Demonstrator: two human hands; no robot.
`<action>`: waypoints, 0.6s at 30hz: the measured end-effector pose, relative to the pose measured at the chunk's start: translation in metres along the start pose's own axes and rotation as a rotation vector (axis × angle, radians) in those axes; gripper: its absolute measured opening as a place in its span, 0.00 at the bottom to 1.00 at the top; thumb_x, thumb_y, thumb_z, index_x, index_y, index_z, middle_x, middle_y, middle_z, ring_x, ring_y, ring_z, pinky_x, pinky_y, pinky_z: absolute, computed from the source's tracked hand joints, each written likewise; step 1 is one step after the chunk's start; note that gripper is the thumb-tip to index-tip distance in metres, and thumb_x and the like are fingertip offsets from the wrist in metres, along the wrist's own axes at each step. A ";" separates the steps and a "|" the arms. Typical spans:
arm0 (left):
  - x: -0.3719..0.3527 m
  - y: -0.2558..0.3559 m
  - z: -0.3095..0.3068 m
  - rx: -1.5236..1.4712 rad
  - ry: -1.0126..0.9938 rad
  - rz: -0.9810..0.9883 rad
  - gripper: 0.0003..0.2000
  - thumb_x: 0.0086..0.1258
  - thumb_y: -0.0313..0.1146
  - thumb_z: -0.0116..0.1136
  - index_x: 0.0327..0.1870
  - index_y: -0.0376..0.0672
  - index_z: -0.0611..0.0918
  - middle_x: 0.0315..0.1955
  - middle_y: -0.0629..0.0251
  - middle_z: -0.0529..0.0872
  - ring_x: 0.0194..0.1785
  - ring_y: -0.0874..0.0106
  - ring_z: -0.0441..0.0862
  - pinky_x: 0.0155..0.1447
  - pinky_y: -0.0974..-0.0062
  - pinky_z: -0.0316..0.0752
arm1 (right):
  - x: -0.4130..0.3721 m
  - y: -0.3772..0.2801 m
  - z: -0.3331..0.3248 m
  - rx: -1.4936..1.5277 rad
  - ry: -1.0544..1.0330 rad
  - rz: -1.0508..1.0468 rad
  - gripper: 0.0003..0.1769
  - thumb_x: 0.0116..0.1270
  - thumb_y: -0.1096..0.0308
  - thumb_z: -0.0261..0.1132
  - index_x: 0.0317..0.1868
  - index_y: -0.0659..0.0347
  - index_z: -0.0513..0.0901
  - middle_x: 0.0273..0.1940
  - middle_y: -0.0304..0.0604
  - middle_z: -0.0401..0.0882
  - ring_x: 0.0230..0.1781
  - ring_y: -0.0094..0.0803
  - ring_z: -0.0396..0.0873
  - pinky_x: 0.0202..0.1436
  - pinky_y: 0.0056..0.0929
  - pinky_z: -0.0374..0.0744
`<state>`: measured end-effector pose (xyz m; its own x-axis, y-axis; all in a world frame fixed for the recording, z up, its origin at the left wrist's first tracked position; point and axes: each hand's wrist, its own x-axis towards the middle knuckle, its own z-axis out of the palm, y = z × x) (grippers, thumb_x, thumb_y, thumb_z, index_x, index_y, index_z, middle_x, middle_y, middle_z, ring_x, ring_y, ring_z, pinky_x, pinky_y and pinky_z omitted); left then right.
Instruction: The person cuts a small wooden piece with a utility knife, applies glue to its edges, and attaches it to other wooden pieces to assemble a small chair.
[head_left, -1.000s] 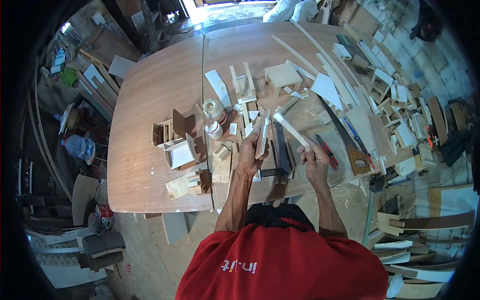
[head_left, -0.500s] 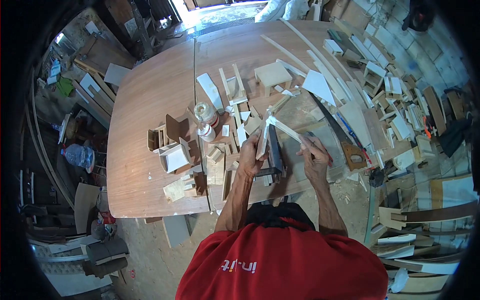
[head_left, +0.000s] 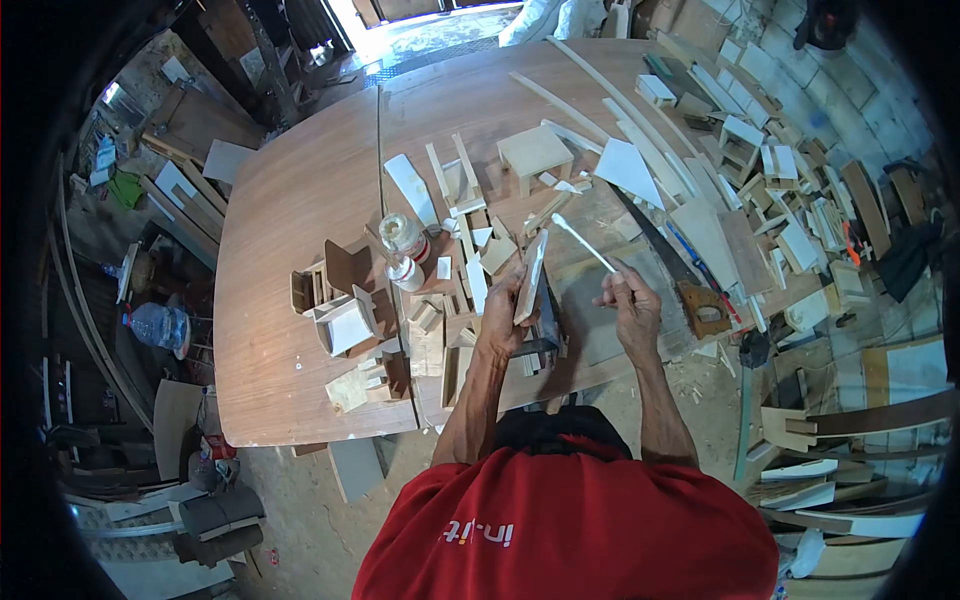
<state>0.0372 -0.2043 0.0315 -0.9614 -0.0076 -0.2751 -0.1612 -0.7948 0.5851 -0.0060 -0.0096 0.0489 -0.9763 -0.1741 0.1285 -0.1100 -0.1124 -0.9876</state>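
Observation:
My left hand (head_left: 503, 312) grips a small flat piece of wood (head_left: 533, 282), held up at a tilt, with wet white glue along its upper edge. In my right hand (head_left: 634, 302) is a thin stick (head_left: 584, 243), pinched near its lower end. Its white-coated tip points up and left, apart from the wood. Below the left hand a dark metal tool (head_left: 540, 346) is partly hidden. To the left of that hand stand an open jar (head_left: 402, 236) with whitish residue and a smaller white bottle (head_left: 405, 273).
Small wooden assemblies (head_left: 345, 318) sit on the left of the table (head_left: 290, 210). A little wooden stool shape (head_left: 536, 152) stands farther back. To the right lie a handsaw (head_left: 706, 308), long strips (head_left: 610, 95) and a heap of offcuts (head_left: 800, 220).
The stick has come away from the wood piece, and its tip now stands to the right of it. My left hand still holds the wood, turned slightly.

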 end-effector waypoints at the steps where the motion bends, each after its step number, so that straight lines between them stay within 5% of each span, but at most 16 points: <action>1: 0.000 0.000 0.001 -0.007 -0.006 0.004 0.12 0.76 0.40 0.45 0.38 0.42 0.76 0.22 0.70 0.75 0.19 0.80 0.70 0.16 0.84 0.60 | 0.000 0.001 0.000 0.001 0.002 0.002 0.16 0.74 0.68 0.54 0.58 0.63 0.78 0.34 0.39 0.75 0.28 0.17 0.72 0.34 0.23 0.84; 8: 0.009 -0.002 -0.001 -0.045 0.000 0.005 0.11 0.76 0.36 0.42 0.45 0.41 0.76 0.23 0.71 0.76 0.19 0.81 0.70 0.15 0.85 0.60 | -0.005 0.012 -0.007 -0.037 -0.107 0.067 0.16 0.73 0.67 0.56 0.55 0.65 0.80 0.34 0.38 0.75 0.28 0.19 0.71 0.34 0.24 0.85; 10: 0.012 -0.001 0.002 -0.024 0.062 -0.006 0.13 0.74 0.32 0.38 0.52 0.41 0.74 0.18 0.74 0.66 0.16 0.82 0.60 0.16 0.85 0.55 | -0.010 0.011 -0.009 -0.031 -0.130 0.072 0.15 0.73 0.67 0.57 0.54 0.65 0.80 0.34 0.38 0.75 0.28 0.19 0.71 0.34 0.24 0.85; 18: 0.020 0.000 0.004 -0.014 0.139 0.033 0.13 0.74 0.35 0.40 0.48 0.39 0.76 0.18 0.73 0.67 0.16 0.82 0.61 0.16 0.84 0.56 | -0.030 -0.002 -0.019 -0.082 -0.275 0.019 0.13 0.71 0.69 0.59 0.53 0.62 0.82 0.37 0.39 0.76 0.32 0.20 0.74 0.37 0.23 0.84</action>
<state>0.0169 -0.2019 0.0284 -0.9259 -0.1169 -0.3592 -0.1259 -0.8010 0.5853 0.0205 0.0142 0.0456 -0.8926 -0.4350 0.1184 -0.1176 -0.0289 -0.9926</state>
